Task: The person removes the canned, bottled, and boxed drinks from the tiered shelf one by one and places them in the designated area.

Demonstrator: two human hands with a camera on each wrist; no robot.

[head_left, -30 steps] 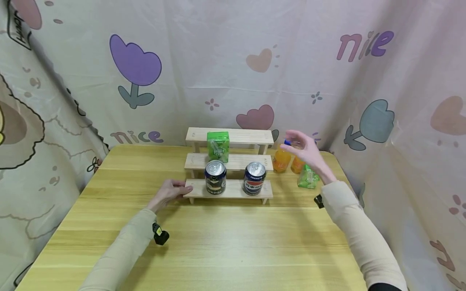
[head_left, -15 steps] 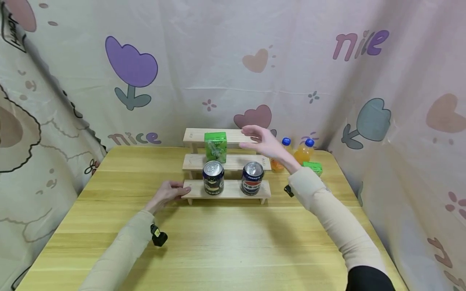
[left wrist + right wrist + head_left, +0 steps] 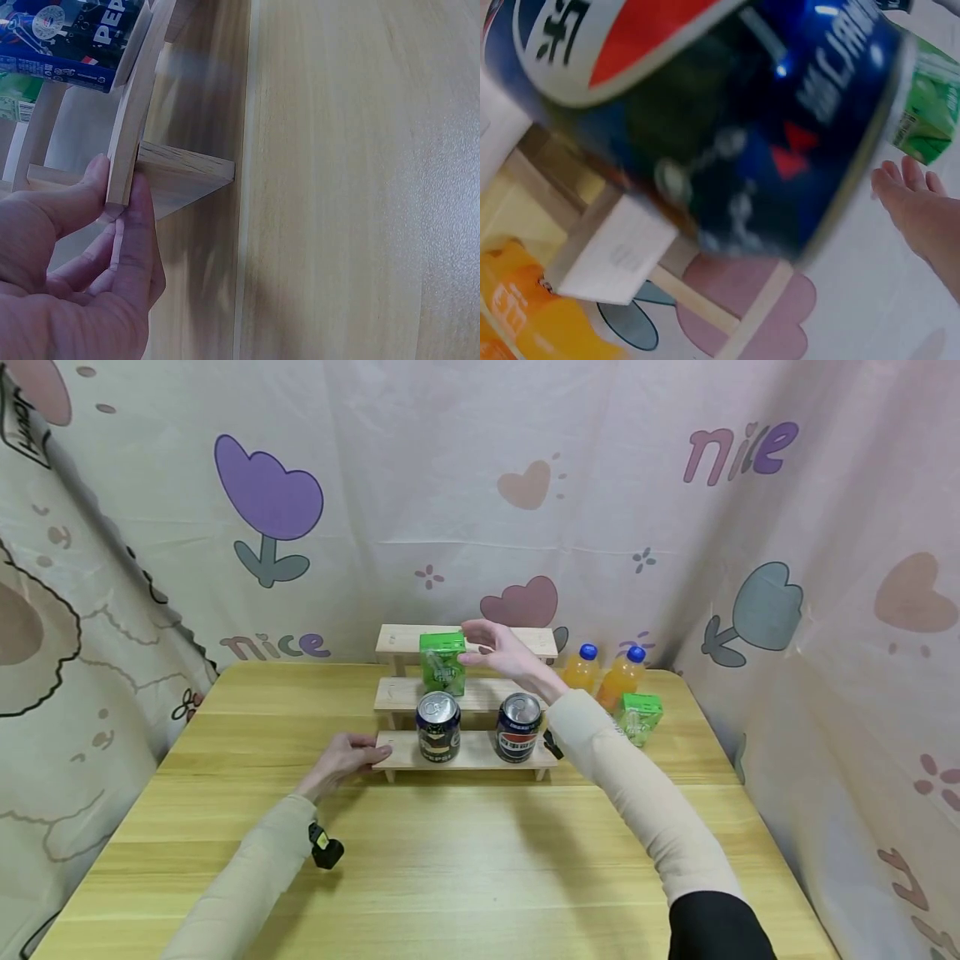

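A three-tier wooden stand (image 3: 478, 752) sits at the back of the table. My left hand (image 3: 341, 766) pinches the left end of its lowest board; the left wrist view shows thumb on one face and fingers on the other. On the middle tier a green drink carton (image 3: 442, 664) stands upright. My right hand (image 3: 506, 656) reaches over from the right, thumb and fingers spread beside that carton; in the right wrist view a small gap shows between fingertips and carton. Two dark blue Pepsi cans, a left one (image 3: 438, 727) and a right one (image 3: 518, 728), stand on the lowest tier.
Right of the stand are two orange drink bottles with blue caps, one (image 3: 581, 670) beside the other (image 3: 618, 681). A second green carton (image 3: 640, 718) stands in front of them. A patterned curtain (image 3: 405, 485) hangs behind the wooden table (image 3: 450, 877).
My right hand has moved left, from above the bottles and second carton to beside the carton on the middle tier. My left hand keeps its grip on the stand.
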